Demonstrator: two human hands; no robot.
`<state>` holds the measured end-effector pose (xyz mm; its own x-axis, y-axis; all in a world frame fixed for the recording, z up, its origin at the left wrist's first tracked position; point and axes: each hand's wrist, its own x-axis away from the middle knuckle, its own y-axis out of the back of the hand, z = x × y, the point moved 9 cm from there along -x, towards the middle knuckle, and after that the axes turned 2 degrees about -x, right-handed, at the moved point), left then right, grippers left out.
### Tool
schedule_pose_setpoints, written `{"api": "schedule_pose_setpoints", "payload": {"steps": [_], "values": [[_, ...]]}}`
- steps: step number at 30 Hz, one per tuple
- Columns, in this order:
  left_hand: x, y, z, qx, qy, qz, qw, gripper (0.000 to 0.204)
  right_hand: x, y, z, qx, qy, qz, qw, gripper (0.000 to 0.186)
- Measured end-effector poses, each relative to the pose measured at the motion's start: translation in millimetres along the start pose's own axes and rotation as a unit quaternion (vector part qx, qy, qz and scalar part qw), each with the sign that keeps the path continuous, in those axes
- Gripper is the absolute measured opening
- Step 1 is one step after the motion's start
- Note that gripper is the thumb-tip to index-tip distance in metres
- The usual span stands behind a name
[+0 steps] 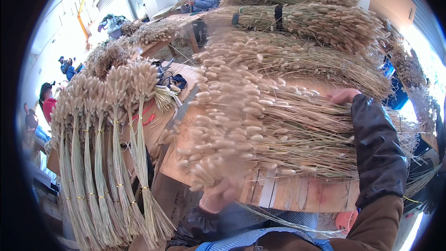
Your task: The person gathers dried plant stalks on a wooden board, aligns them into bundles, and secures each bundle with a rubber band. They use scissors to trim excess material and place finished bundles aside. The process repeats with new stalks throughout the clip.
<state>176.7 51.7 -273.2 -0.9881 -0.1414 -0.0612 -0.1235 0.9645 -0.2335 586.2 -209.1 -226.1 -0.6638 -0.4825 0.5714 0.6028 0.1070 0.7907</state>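
Loose dried bunny-tail grass (302, 135) lies in a broad heap on the wooden table in front of me, fluffy heads to the left and stems to the right. At the near edge my left hand (219, 196), smeared by motion, is closed round some stems. Their loose ends trail down to the right, and blurred heads stand just above the hand. Over the far side of the heap reaches my right hand (343, 96), touching the stems. Its fingertips are hidden among the straw, so its grip cannot be made out.
Several tied bunches (100, 158) hang over a board at left. Larger bound bundles (325, 23) are stacked across the back. Blue cord (178, 81) lies beyond the tied bunches. A person in a blue jacket (204, 0) works at a farther table. A red bucket (346, 221) stands below right.
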Motion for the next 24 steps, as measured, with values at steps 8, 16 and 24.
{"api": "schedule_pose_setpoints", "payload": {"steps": [8,16,24], "values": [[-1.4,7.0,8.9,0.03,0.022,-0.022,0.999,0.025,-5.9,-2.2,9.3,0.033,0.023,-0.076,0.996,0.045],[8.3,9.9,35.2,0.285,0.12,-0.094,0.946,0.025,158.7,83.4,99.0,0.333,0.091,-0.589,0.731,0.044],[2.8,19.5,24.7,0.101,0.081,-0.106,0.986,0.024,126.1,2.5,97.8,0.394,0.063,-0.499,0.769,0.036]]}}
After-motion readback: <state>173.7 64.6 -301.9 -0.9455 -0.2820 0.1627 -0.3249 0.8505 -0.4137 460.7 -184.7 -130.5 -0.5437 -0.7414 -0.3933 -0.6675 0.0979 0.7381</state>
